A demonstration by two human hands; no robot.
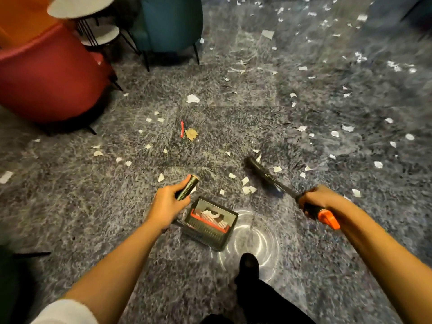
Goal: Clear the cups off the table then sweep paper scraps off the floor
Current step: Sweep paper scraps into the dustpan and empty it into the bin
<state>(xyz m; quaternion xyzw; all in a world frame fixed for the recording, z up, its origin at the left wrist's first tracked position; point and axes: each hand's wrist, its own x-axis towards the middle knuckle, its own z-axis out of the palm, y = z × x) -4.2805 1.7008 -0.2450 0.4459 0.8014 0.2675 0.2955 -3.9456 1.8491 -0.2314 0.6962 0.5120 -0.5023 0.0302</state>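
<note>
Two bare forearms reach out from the bottom edge, a white sleeve (pixel 65 312) on the left one, with a dark shoe (pixel 249 264) planted between them. White paper scraps (pixel 192 98) are scattered across the grey speckled floor (pixel 131 232), thinly near the feet and more thickly towards the upper right. A few torn bits lie just beside the dark broom head (pixel 257 168), which rests on the floor ahead of the right arm.

The right hand (pixel 320 199) is wrapped around the broom's black shaft, just above its orange grip end (pixel 328 218), fingers curled tight. The left hand (pixel 167 204) grips the dark upright handle (pixel 188 187) of the dustpan (pixel 210 232), fingers and thumb closed around it. The pan sits on the floor just left of the shoe, its mouth facing the broom, and holds a few white pieces (pixel 210 212) behind a red comb strip.

Further out, a red strip (pixel 182 129) and a brown crumpled scrap (pixel 191 134) lie touching or nearly so. At upper left stand a red armchair (pixel 46 85), a teal armchair (pixel 170 24) on thin black legs and, between them, two small round white tables (pixel 80 5), one lower than the other. An orange seat (pixel 21 22) shows in the corner.
</note>
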